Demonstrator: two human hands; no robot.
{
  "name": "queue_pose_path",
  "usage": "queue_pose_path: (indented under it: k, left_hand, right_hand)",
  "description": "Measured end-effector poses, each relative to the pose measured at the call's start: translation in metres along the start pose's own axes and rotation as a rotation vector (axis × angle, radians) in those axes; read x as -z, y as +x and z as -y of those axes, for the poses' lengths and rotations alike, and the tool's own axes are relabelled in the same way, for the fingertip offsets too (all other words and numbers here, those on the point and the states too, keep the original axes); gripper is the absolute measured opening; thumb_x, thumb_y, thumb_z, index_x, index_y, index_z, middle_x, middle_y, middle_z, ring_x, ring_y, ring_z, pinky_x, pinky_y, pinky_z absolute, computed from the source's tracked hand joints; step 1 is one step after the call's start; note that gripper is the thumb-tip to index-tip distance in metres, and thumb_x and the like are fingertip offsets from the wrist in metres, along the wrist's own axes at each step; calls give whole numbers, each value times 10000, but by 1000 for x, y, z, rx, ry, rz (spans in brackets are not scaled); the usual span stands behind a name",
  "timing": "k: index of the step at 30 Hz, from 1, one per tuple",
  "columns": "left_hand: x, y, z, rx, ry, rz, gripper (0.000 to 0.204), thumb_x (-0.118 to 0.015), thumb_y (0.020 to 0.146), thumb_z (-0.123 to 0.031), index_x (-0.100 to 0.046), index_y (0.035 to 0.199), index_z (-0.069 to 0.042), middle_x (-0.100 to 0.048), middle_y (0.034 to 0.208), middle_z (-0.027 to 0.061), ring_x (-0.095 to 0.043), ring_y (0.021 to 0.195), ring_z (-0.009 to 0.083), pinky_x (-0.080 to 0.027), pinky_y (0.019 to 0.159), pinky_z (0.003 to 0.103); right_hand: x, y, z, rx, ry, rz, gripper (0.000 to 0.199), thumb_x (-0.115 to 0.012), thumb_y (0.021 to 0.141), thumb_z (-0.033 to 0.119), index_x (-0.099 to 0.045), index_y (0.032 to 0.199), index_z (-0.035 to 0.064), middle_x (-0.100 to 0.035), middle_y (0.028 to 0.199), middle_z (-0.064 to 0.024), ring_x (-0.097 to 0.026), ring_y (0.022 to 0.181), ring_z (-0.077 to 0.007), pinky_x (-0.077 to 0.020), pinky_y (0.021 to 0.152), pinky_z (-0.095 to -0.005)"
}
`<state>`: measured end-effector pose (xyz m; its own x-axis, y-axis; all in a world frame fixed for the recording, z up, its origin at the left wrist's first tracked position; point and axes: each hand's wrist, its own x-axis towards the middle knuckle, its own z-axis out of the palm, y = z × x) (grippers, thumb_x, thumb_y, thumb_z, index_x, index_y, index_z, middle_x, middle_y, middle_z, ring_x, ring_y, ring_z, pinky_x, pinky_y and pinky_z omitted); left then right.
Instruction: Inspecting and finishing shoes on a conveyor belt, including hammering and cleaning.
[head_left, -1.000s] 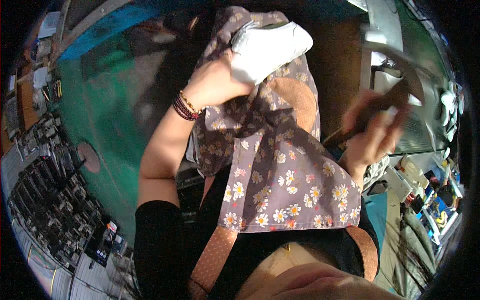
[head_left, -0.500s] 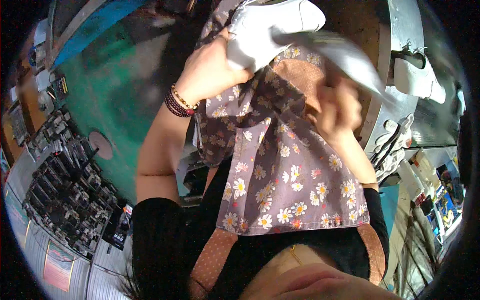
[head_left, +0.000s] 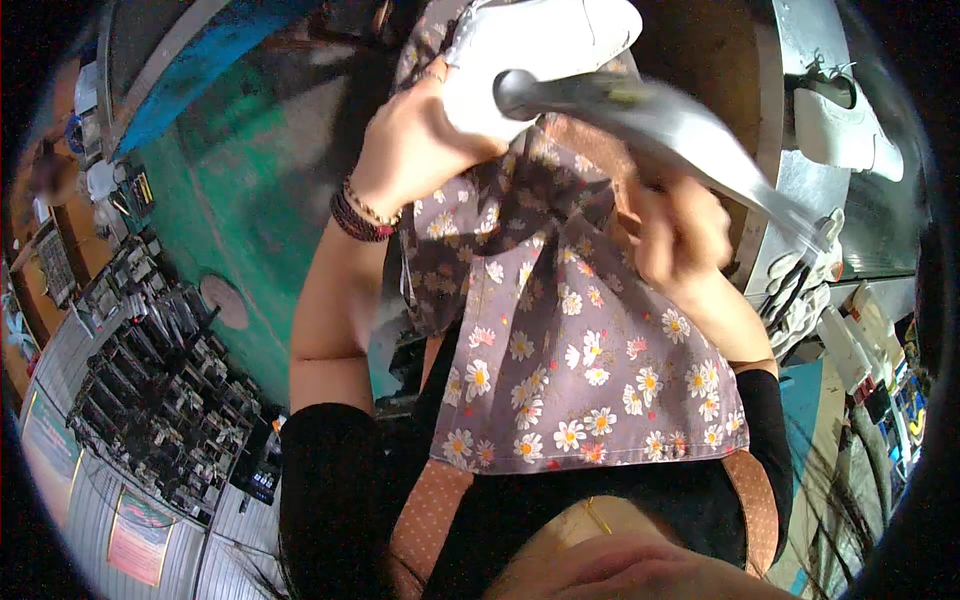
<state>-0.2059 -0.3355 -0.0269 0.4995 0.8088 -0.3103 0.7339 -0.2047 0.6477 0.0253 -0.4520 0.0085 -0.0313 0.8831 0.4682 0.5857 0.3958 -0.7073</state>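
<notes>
A white shoe (head_left: 545,45) is held over my lap, with my left hand (head_left: 415,150) closed around its near-left part. My right hand (head_left: 688,225), blurred by motion, is closed on a cobbler's hammer (head_left: 650,115). The hammer's long curved metal head has a dark round face at one end and a thin tapered end pointing right. That round face lies against or just above the shoe; I cannot tell which. The handle is mostly hidden by my hand. Under both hands is my grey daisy-print apron (head_left: 590,370).
Another white shoe (head_left: 840,135) stands on a metal ledge at the right. White gloves (head_left: 800,290) lie nearer, beside boxes and small goods. At the left are a green floor (head_left: 240,190) and a dark rack of metal parts (head_left: 170,380).
The hammer has swung left and slightly down, its round face now over the shoe. The shoe and my left hand have shifted slightly left.
</notes>
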Motion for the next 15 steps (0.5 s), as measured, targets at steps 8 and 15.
queue_pose_path:
  k: [8, 15]
  left_hand:
    - [17, -9, 13, -70, -258, 111, 890, -834, 605, -148, -371, 1340, 48, -608, 1153, 153, -579, 1057, 197, -457, 898, 309]
    - [50, -17, -3, -151, -87, 264, 1081, -870, 573, -201, -248, 1421, 52, -493, 1331, 216, -515, 1196, 302, -397, 996, 337]
  right_hand:
    - [-1, 5, -4, -42, 15, 240, 311, -586, 808, -4, -587, 1118, 24, -626, 999, -147, -649, 842, -315, -530, 714, -352]
    - [-12, -9, -16, -104, -50, 258, 379, -616, 781, 64, -605, 1159, 93, -625, 883, -97, -638, 758, -269, -517, 591, -364]
